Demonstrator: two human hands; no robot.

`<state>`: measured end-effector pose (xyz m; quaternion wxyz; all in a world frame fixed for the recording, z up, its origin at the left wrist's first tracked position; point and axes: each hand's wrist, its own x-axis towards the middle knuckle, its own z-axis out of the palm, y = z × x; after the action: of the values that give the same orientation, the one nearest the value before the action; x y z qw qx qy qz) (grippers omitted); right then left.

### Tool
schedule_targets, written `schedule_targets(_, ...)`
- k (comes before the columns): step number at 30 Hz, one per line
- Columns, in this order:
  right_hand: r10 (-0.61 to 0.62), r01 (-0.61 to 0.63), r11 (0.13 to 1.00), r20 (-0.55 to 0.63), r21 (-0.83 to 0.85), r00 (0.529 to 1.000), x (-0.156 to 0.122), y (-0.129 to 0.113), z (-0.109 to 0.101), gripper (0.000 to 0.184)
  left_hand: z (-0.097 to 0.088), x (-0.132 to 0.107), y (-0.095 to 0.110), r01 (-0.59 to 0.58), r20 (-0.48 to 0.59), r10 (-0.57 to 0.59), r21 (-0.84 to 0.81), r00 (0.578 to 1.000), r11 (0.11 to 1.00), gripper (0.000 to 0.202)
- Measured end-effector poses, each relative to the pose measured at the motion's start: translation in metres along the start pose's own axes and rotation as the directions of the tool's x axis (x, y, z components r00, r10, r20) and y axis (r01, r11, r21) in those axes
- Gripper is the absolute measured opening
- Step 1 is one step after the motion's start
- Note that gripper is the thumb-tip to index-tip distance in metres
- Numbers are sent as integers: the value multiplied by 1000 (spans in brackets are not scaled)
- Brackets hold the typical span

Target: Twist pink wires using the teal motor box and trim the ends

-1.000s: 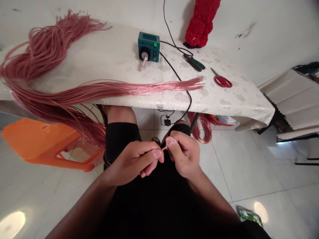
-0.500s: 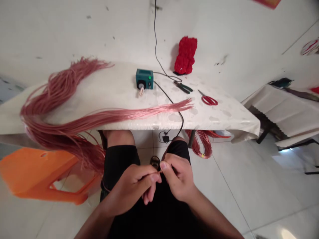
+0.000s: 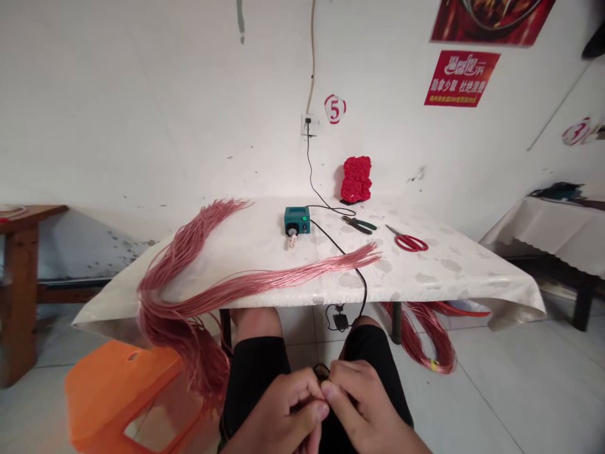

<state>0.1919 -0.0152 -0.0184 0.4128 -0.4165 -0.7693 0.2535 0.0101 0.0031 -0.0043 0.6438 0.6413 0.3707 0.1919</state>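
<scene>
Over my lap, my left hand [image 3: 290,413] and my right hand [image 3: 362,400] meet fingertip to fingertip, both closed in a pinch. Whatever lies between the fingertips is too small and hidden to name. Ahead, a long bundle of thin pink strands [image 3: 265,279] stretches along the table's front edge, and its thick part droops over the left side. A small teal machine [image 3: 297,221] with a green button and a pale clip-like tip on its front knob stands behind it. Pliers [image 3: 360,225] and red-handled scissors [image 3: 410,242] lie to the right.
The table [image 3: 439,277] has a pale patterned cover. A red textured block [image 3: 357,180] stands by the wall. A black cable [image 3: 363,287] drops over the front edge. An orange stool [image 3: 111,384] is at lower left; a coil of reddish strands [image 3: 442,353] hangs below the table's right.
The view has tilted up, so more wall shows and the hands sit lower in the picture. My fingertips stay together; the thin bit seen between them earlier is now hidden.
</scene>
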Motion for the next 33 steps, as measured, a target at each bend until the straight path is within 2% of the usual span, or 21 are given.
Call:
schedule_targets(4,44,-41,997,-39,67,998,0,-4,-1,38,-2,1,-3,-83,16,84,-14,996,996,43)
schedule_targets(7,41,-37,997,-55,72,998,1,-3,0,40,-4,1,-4,-106,13,106,-17,994,994,46)
schedule_targets(13,-63,60,994,-34,-87,997,-1,9,8,35,-4,3,-11,-16,-58,23,114,998,993,24)
schedule_targets(17,-62,61,991,-8,-122,998,-3,20,11,35,-4,7,-20,-55,-78,70,187,994,981,21)
schedule_targets(22,36,-36,999,3,38,999,0,21,3,42,0,7,-11,-59,-134,81,162,988,985,21)
schedule_targets(27,64,-78,988,105,132,992,5,8,1,55,3,-2,1,-89,-180,116,148,977,985,28)
schedule_targets(31,141,-158,965,97,209,985,2,1,9,60,0,-7,-5,-91,-142,108,119,984,989,26)
schedule_targets(33,173,-199,939,116,279,978,-1,3,16,62,0,-7,-8,-111,-107,118,69,987,991,33)
